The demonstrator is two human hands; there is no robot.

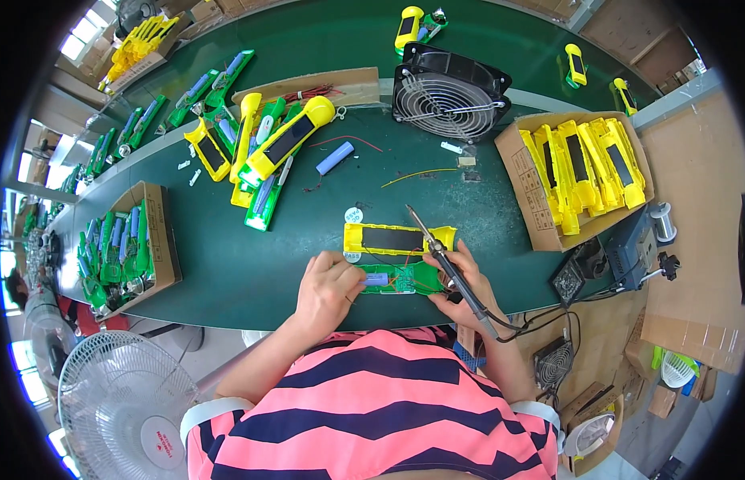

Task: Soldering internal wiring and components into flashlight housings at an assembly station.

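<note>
Left hand (328, 290) is curled, fingertips pinching the small blue battery (376, 279) down onto the green tray (404, 279), likely to keep it steady for soldering. Right hand (460, 290) is closed around the soldering iron (444, 256), held like a pen, tip pointing up and away over the yellow case (398, 238), so the hot end stays off the parts. The yellow case lies just behind the green tray, touching or nearly so; both sit near the front edge of the green table (308, 232), close to the body. The iron's cord trails off the right edge toward the power unit (636, 248). Open green surface runs left of the left hand and behind the case, up to a pile of yellow and green parts (264, 156) and a loose blue battery (334, 158). A black fan (448, 92) sits at the back, and a cardboard box of yellow cases (580, 172) crowds the right. Another box of green trays (128, 248) sits far left.
</note>
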